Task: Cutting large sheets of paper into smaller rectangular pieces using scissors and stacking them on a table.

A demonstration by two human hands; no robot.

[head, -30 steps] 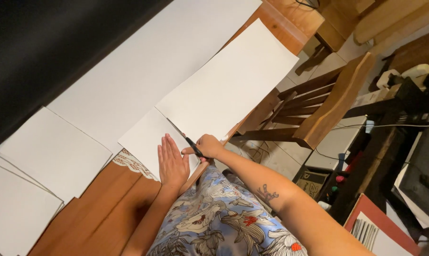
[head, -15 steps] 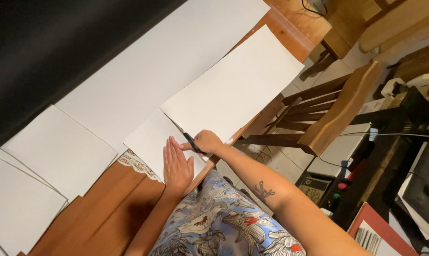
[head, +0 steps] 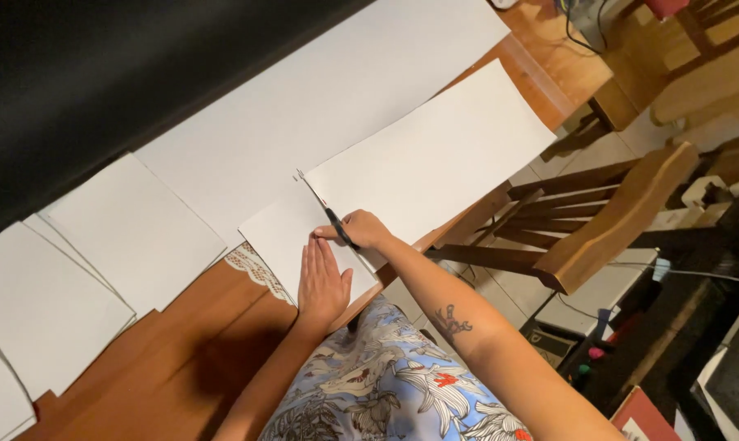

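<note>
My right hand (head: pixel 363 229) grips a black-handled cutting tool (head: pixel 335 225) whose thin blade runs up along a cut line in a large white paper sheet (head: pixel 435 155). My left hand (head: pixel 323 282) lies flat, fingers together, pressing the smaller white piece (head: pixel 283 233) left of the cut against the wooden table (head: pixel 173 359). The two hands almost touch at the near table edge.
More white sheets (head: pixel 132 229) lie on the table to the left, and a long white sheet (head: pixel 320 90) lies behind. A lace doily edge (head: pixel 251 265) peeks out under the paper. A wooden chair (head: pixel 598 220) stands right of the table, with cables and clutter on the floor.
The camera view shifted slightly. My hands stay on the same spot at the table edge, the blade still in the cut line.
</note>
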